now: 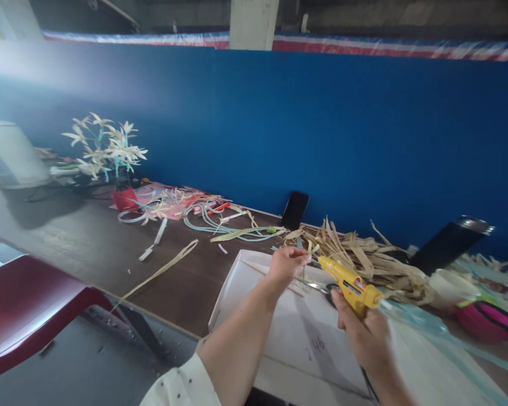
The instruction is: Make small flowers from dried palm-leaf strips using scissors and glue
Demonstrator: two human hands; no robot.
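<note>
My right hand [366, 332] is wrapped round a yellow hot glue gun [350, 285], its nozzle pointing left. Close to that nozzle, my left hand [288, 266] pinches a small pale leaf strip [312, 248] between thumb and fingertips. Whether nozzle and strip touch, I cannot tell. Below both hands lies a white cardboard box [275, 332] with pink writing on it. A pair of scissors [317, 286] rests on the box, its handles partly hidden by the right hand.
Dried husk strips [364, 256] heap behind the glue gun, beside a dark tumbler [451, 242]. A phone [295, 210] leans on the blue wall. Coiled pale cord [195, 225] lies leftward, near pale flowers [110, 146] in a red pot [125, 198]. A red chair [34, 299] stands left.
</note>
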